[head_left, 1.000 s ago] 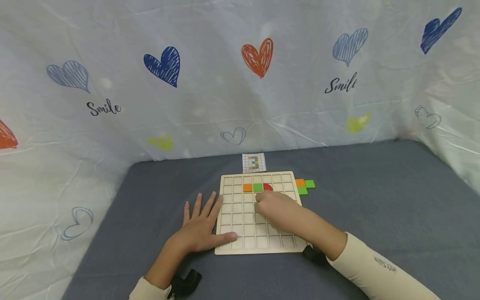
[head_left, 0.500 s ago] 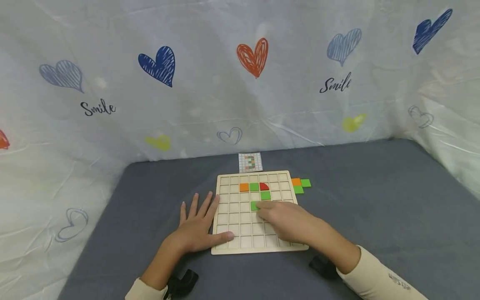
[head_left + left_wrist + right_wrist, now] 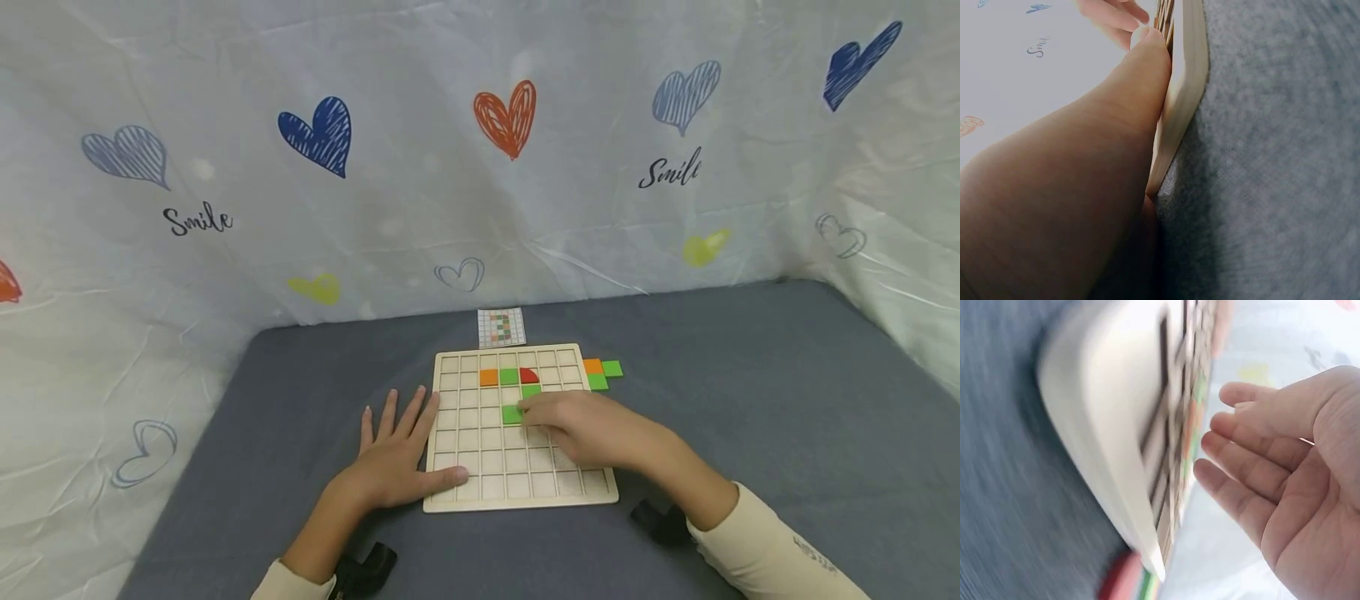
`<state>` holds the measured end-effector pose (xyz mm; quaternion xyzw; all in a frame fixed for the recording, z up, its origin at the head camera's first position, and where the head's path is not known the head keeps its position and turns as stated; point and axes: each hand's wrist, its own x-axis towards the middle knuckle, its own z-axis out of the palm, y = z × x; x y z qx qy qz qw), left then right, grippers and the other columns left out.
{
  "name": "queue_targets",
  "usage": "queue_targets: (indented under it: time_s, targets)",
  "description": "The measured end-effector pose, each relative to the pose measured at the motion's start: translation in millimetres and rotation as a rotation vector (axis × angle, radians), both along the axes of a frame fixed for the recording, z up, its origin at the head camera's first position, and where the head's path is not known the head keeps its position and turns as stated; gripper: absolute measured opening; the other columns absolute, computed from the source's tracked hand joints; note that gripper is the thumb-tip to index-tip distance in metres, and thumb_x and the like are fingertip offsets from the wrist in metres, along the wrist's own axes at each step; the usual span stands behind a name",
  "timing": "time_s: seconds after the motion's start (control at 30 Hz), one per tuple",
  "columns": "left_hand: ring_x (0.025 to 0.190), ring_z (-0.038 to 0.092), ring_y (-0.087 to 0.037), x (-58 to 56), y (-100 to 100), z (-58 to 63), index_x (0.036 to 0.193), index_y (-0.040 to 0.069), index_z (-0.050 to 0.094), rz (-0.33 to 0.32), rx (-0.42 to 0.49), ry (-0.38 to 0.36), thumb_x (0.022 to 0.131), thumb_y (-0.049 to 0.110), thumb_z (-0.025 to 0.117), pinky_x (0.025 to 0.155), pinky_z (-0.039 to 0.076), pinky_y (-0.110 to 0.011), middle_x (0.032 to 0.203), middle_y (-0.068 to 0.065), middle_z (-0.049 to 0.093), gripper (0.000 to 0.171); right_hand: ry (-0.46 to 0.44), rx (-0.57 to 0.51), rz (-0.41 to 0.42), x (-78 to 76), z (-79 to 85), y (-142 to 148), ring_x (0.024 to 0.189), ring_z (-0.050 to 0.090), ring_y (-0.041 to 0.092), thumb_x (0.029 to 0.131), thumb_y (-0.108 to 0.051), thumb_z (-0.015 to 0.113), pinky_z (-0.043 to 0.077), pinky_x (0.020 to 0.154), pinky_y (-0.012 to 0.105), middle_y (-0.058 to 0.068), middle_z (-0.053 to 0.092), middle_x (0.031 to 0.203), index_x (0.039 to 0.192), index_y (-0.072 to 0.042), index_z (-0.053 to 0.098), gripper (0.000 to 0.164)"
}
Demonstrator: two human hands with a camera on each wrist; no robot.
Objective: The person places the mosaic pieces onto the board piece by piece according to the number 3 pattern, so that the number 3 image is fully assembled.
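A pale wooden grid board (image 3: 468, 483) lies on the table. Along one upper row sit an orange square tile (image 3: 488, 377), a green tile (image 3: 508, 377) and a red quarter-round tile (image 3: 528, 376). Below them lie a green tile (image 3: 531, 389), partly covered by my fingers, and another green tile (image 3: 512, 414). My right hand (image 3: 592, 425) is over the board, fingertips close to these two; in the right wrist view its fingers curve loosely with nothing visible between them. My left hand (image 3: 397, 467) lies spread at the left edge, its thumb on the board.
A small pattern card (image 3: 502, 327) lies behind the board. Right of the board are an orange tile (image 3: 592, 366) and green tiles (image 3: 612, 368). A blurred red piece (image 3: 1119, 578) shows by the board edge. A curtain (image 3: 405, 167) with hearts hangs behind the table.
My right hand lets go of the lower green tile, uncovering more of it, and draws slightly right. Earlier, it moved off the green tile under the red one. The left hand stays put.
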<state>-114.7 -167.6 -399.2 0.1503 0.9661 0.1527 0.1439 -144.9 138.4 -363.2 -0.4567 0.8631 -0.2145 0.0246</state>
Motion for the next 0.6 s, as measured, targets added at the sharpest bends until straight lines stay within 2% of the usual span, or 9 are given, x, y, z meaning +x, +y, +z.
queue_targets:
  time_s: [0.1, 0.27, 0.33, 0.4, 0.5, 0.6]
  targets:
    - [0.149, -0.017, -0.039, 0.1, 0, -1.5, 0.164, 0.021, 0.006, -0.001, -0.005, -0.001, 0.082, 0.085, 0.05, 0.109, -0.016, -0.067, 0.168, -0.006, -0.002, 0.113, 0.034, -0.003, -0.07, -6.8, 4.5, 12, 0.101, 0.065, 0.017, 0.094, 0.006, 0.059, 0.055, 0.083, 0.036, 0.002, 0.07, 0.109, 0.103, -0.009, 0.075, 0.023]
    - [0.149, -0.016, -0.04, 0.2, 0, -0.9, 0.164, 0.02, 0.007, -0.001, 0.016, 0.008, 0.082, 0.084, 0.052, 0.109, -0.016, -0.067, 0.168, -0.007, -0.001, 0.113, 0.073, 0.051, -0.23, -16.7, 13.1, 36, 0.091, 0.065, 0.017, 0.089, 0.006, 0.065, 0.054, 0.075, 0.038, 0.003, 0.07, 0.104, 0.103, -0.006, 0.076, 0.022]
    - [0.149, -0.016, -0.04, 0.0, 0, -0.3, 0.164, 0.02, 0.006, 0.002, 0.019, 0.003, 0.082, 0.083, 0.052, 0.109, -0.016, -0.067, 0.168, -0.008, -0.001, 0.113, 0.069, 0.082, -0.27, -19.8, 14.9, 43, 0.074, 0.059, 0.013, 0.089, 0.006, 0.066, 0.049, 0.064, 0.034, -0.001, 0.067, 0.085, 0.089, -0.008, 0.075, 0.016]
    - [0.149, -0.015, -0.041, -0.1, 0, 0.2, 0.164, 0.018, 0.007, 0.001, 0.027, 0.003, 0.083, 0.082, 0.053, 0.109, -0.016, -0.067, 0.168, -0.009, 0.0, 0.113, 0.069, 0.108, -0.29, -22.4, 15.1, 48, 0.061, 0.046, 0.008, 0.089, 0.006, 0.066, 0.04, 0.055, 0.029, -0.006, 0.055, 0.069, 0.074, -0.012, 0.068, 0.024]
    - [0.149, -0.016, -0.04, 0.1, 0, 1.4, 0.164, 0.019, 0.006, 0.005, 0.014, -0.007, 0.082, 0.083, 0.053, 0.109, -0.016, -0.067, 0.168, -0.008, -0.001, 0.113, 0.053, 0.134, -0.304, -25.6, 13.2, 52, 0.055, 0.031, 0.007, 0.087, 0.009, 0.063, 0.028, 0.052, 0.026, -0.008, 0.039, 0.06, 0.063, -0.016, 0.059, 0.035]
    - [0.149, -0.016, -0.04, 0.5, 0, 1.7, 0.164, 0.02, 0.006, 0.004, 0.007, -0.011, 0.082, 0.084, 0.052, 0.109, -0.016, -0.067, 0.168, -0.008, -0.002, 0.114, 0.056, 0.146, -0.317, -28.2, 10.3, 54, 0.06, 0.049, 0.007, 0.084, 0.01, 0.065, 0.042, 0.054, 0.028, -0.007, 0.06, 0.07, 0.07, -0.014, 0.069, 0.028]
